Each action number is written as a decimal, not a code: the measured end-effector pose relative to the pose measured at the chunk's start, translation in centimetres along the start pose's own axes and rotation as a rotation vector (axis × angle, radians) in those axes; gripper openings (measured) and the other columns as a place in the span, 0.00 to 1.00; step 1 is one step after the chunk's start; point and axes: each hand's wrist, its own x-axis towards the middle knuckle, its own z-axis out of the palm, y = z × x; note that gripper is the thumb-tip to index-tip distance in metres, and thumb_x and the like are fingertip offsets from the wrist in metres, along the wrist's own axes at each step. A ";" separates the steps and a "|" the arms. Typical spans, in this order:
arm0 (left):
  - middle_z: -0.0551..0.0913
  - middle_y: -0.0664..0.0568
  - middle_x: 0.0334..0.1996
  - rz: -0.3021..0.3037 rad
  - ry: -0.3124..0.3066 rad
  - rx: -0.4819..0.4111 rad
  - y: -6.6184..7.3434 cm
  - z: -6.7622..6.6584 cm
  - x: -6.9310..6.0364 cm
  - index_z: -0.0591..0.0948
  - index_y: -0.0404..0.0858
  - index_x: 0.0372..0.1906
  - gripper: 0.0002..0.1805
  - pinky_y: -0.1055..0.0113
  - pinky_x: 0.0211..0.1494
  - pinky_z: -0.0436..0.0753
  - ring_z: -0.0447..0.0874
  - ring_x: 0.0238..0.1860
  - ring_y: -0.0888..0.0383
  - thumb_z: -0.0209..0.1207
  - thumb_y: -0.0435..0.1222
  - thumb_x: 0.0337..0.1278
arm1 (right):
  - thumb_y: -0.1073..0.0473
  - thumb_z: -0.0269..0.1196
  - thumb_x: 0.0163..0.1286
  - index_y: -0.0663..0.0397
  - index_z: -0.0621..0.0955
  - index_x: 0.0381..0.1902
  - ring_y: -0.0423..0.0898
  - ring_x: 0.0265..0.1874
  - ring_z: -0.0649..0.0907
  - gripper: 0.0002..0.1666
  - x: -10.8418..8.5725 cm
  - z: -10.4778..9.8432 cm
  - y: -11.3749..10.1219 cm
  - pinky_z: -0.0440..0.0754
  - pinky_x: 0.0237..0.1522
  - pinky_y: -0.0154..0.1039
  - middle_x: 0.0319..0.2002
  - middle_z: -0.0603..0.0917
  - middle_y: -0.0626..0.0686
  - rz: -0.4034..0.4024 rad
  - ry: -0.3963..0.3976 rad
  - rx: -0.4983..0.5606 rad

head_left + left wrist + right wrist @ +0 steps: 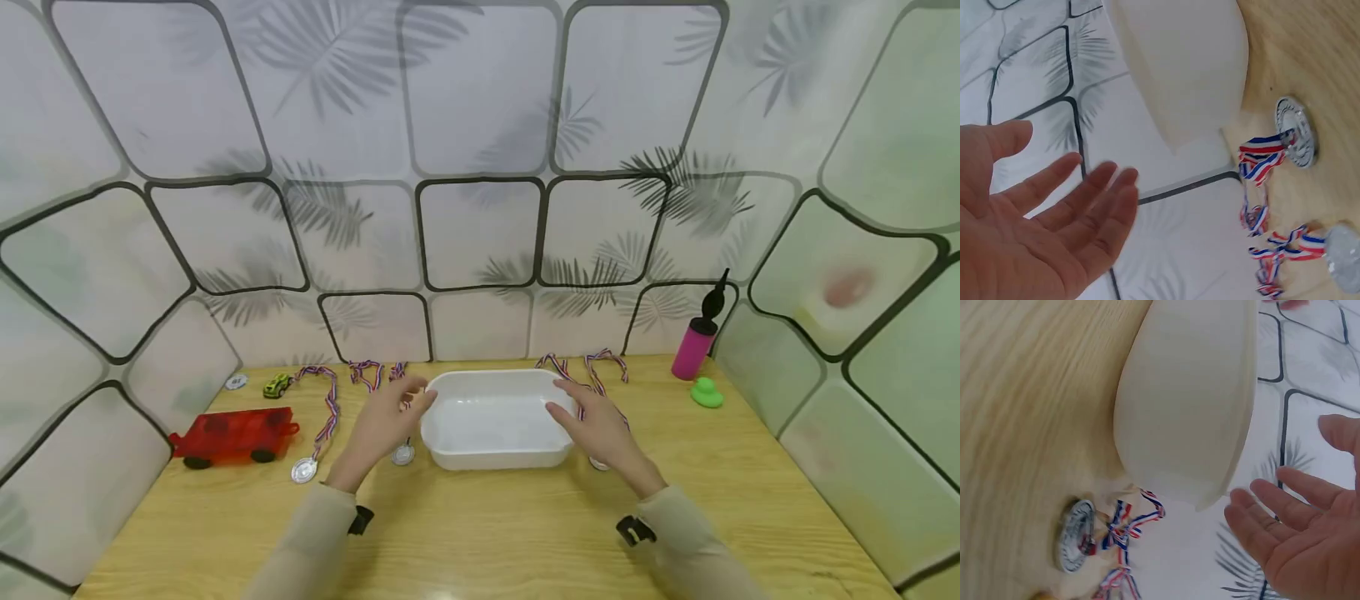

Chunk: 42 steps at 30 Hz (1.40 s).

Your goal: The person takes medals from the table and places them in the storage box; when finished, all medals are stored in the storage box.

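A white oval-cornered basin (498, 460) stands on the wooden table between both hands, its inside bare. At its left end is my left hand (386, 423), palm turned inward and fingers relaxed; the left wrist view shows that hand (1054, 219) apart from the basin (1185, 69). My right hand (603, 427) is at the right end, thumb and fingers spread near the rim. In the right wrist view a gap shows between the right hand (1310, 519) and the basin (1185, 400). Neither hand holds anything.
Silver medals (303, 470) with striped ribbons (331, 408) lie on both sides of the basin. At left are a red toy cart (236, 436) and a small yellow-green car (277, 385); at right, a pink pump (693, 348) and a green duck-like toy (707, 393). Patterned walls enclose the table.
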 end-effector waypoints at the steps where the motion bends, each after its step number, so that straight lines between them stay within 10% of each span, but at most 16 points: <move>1: 0.84 0.45 0.52 -0.008 0.005 -0.051 -0.3 0.0 0.1 0.80 0.39 0.58 0.23 0.49 0.54 0.81 0.82 0.53 0.47 0.55 0.51 0.69 | 0.46 0.59 0.72 0.59 0.74 0.66 0.60 0.57 0.79 0.31 0.0 -0.1 0.2 0.79 0.57 0.54 0.63 0.78 0.61 0.024 0.015 0.068; 7: 0.86 0.47 0.47 -0.025 -0.043 -0.238 -2.6 -0.7 0.3 0.83 0.39 0.53 0.17 0.52 0.52 0.83 0.84 0.48 0.51 0.57 0.45 0.68 | 0.51 0.59 0.73 0.61 0.78 0.60 0.48 0.43 0.82 0.24 0.4 -0.6 1.6 0.84 0.40 0.38 0.51 0.83 0.61 0.235 0.016 0.423; 13: 0.85 0.38 0.45 -0.034 -0.204 -0.366 -4.6 -1.8 -0.3 0.80 0.32 0.53 0.17 0.54 0.46 0.84 0.85 0.44 0.49 0.60 0.38 0.66 | 0.56 0.61 0.72 0.65 0.79 0.57 0.43 0.29 0.78 0.21 0.2 -1.0 2.6 0.80 0.29 0.34 0.40 0.81 0.57 0.313 -0.016 0.506; 20: 0.85 0.45 0.38 -0.033 -0.332 -0.295 -6.7 -1.5 -0.5 0.82 0.30 0.49 0.15 0.67 0.37 0.81 0.81 0.37 0.57 0.65 0.30 0.56 | 0.60 0.65 0.68 0.67 0.79 0.55 0.47 0.33 0.79 0.21 0.0 -0.8 4.1 0.82 0.32 0.39 0.35 0.77 0.51 0.294 -0.107 0.493; 27: 0.84 0.38 0.38 0.109 -0.445 -0.231 -7.6 -1.1 0.5 0.82 0.27 0.44 0.14 0.69 0.38 0.82 0.83 0.37 0.54 0.66 0.23 0.49 | 0.58 0.68 0.65 0.64 0.79 0.57 0.44 0.34 0.78 0.24 -0.1 -0.6 5.0 0.81 0.33 0.37 0.40 0.77 0.54 0.308 -0.170 0.519; 42: 0.83 0.46 0.42 0.041 -0.570 -0.113 -8.1 -0.2 1.5 0.85 0.35 0.44 0.18 0.63 0.42 0.79 0.78 0.41 0.52 0.71 0.25 0.42 | 0.63 0.67 0.65 0.68 0.78 0.58 0.44 0.34 0.81 0.25 -0.2 -0.3 5.0 0.87 0.39 0.39 0.37 0.74 0.53 0.335 -0.215 0.594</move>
